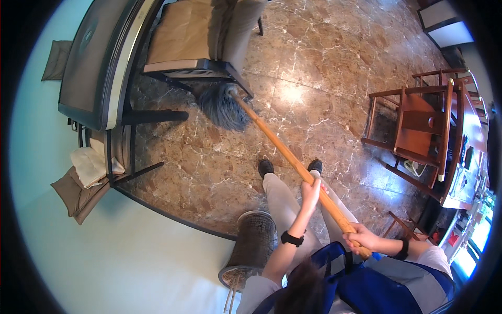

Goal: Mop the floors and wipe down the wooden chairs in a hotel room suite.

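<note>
A mop with a long wooden handle [282, 149] slants across the view from my body toward the upper left. Its grey, stringy head [224, 109] rests on the marbled brown floor, beside the front leg of a cushioned chair [180, 39]. My left hand [311, 191] is wrapped round the middle of the handle. Close to the handle's near end, my right hand [364, 237] grips it, lower in the view and nearer my body. Both hands are closed, with dark bands on the wrists.
A dark table [94, 63] stands at the left, with another chair holding a pale cushion [94, 166] by the wall. Near my left leg is a dark cylindrical bin [252, 246]. Wooden chairs [418, 125] and a desk [476, 141] stand at the right.
</note>
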Demonstrator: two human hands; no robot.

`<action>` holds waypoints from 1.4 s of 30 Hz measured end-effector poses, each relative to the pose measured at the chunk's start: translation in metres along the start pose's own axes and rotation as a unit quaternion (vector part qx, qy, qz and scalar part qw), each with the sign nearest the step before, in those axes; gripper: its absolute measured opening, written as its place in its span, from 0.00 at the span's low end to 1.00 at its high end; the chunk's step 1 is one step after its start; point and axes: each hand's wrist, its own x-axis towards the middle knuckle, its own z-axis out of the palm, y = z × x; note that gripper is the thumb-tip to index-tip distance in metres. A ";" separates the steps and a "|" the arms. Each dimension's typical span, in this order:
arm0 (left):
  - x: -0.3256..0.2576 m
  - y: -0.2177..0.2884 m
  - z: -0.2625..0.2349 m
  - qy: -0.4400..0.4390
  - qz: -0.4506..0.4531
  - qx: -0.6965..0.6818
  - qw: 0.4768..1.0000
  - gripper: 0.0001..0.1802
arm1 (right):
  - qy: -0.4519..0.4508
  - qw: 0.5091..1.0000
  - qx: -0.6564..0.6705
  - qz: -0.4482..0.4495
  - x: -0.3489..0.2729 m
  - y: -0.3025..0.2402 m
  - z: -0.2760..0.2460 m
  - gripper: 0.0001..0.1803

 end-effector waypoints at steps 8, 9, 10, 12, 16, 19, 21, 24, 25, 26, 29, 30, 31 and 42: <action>0.096 0.121 -0.125 -0.071 0.081 0.190 0.976 0.09 | 0.011 0.989 0.074 -0.124 0.156 -0.034 0.121 0.09; 0.106 0.138 -0.141 -0.079 0.056 0.214 0.972 0.09 | -0.006 0.984 0.097 -0.148 0.177 -0.039 0.142 0.09; 0.113 0.153 -0.157 -0.082 0.073 0.216 0.970 0.09 | 0.032 0.984 0.108 -0.136 0.195 -0.043 0.163 0.09; 0.121 0.178 -0.186 -0.096 0.065 0.240 0.964 0.09 | -0.004 0.976 0.146 -0.160 0.227 -0.047 0.201 0.09; 0.114 0.195 -0.221 -0.095 0.087 0.235 0.963 0.08 | -0.024 0.963 0.221 -0.155 0.247 -0.038 0.245 0.10; 0.085 0.176 -0.237 -0.102 0.068 0.208 0.970 0.07 | -0.052 0.979 0.169 -0.097 0.235 -0.015 0.256 0.10; 0.059 0.153 -0.237 -0.107 0.078 0.177 0.975 0.08 | -0.038 0.989 0.125 -0.068 0.214 0.005 0.256 0.10; 0.020 0.114 -0.226 -0.094 0.033 0.044 0.994 0.09 | -0.024 0.994 0.085 -0.065 0.180 0.030 0.239 0.09; 0.010 0.100 -0.214 -0.052 0.026 0.031 0.998 0.08 | -0.015 0.997 0.063 -0.036 0.165 0.035 0.226 0.10; 0.001 0.088 -0.203 -0.026 0.053 0.011 0.998 0.07 | 0.019 0.999 0.034 0.019 0.151 0.038 0.213 0.10; -0.018 0.057 -0.160 -0.009 0.042 -0.031 0.999 0.07 | 0.002 1.000 -0.010 0.025 0.109 0.039 0.164 0.10; -0.024 0.049 -0.145 0.003 0.043 -0.065 0.997 0.07 | -0.013 0.999 -0.024 0.027 0.095 0.037 0.147 0.11; -0.029 0.041 -0.129 0.014 0.011 -0.098 0.995 0.07 | -0.014 1.000 -0.012 0.011 0.083 0.035 0.132 0.11; -0.074 -0.071 0.071 0.069 -0.059 -0.134 0.987 0.05 | -0.035 0.998 0.016 0.058 -0.089 0.034 -0.071 0.10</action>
